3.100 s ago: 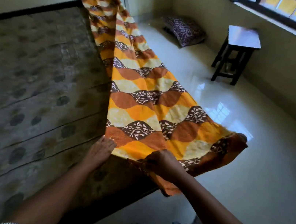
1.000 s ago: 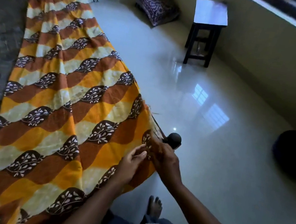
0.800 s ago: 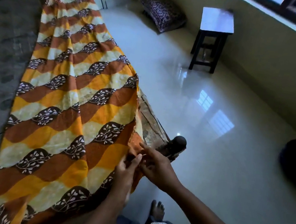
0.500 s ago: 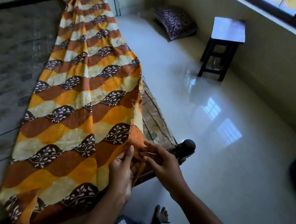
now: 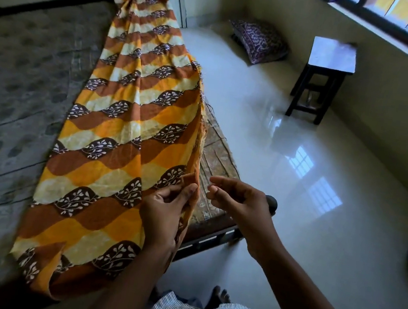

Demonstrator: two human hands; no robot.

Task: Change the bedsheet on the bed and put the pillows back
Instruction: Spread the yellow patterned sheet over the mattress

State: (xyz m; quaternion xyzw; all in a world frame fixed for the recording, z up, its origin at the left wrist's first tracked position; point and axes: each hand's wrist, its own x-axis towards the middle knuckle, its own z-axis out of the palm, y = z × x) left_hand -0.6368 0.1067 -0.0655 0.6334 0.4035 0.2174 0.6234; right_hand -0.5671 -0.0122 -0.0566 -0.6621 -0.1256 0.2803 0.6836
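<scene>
- Reaches in from the bottom of the view with the left forearm, bare, angled up and slightly right.
- Pinches the edge of the bedsheet (image 5: 107,155) with the left hand (image 5: 165,212) — thumb raised along the fold, fingers curled in.
- Holds the right hand (image 5: 240,204) just beside the left, clear of the cloth — fingers curled, forefinger tip near thumb tip, nothing visible between them.
- Stretches the right forearm in from the lower right, bare.

Right of the fingers (image 5: 230,184), the glossy pale floor (image 5: 289,246) mirrors daylight in bright grids. Far beyond them, a dark wooden stool (image 5: 331,57) stands beside the olive wall (image 5: 394,111), under the window (image 5: 393,13).
</scene>
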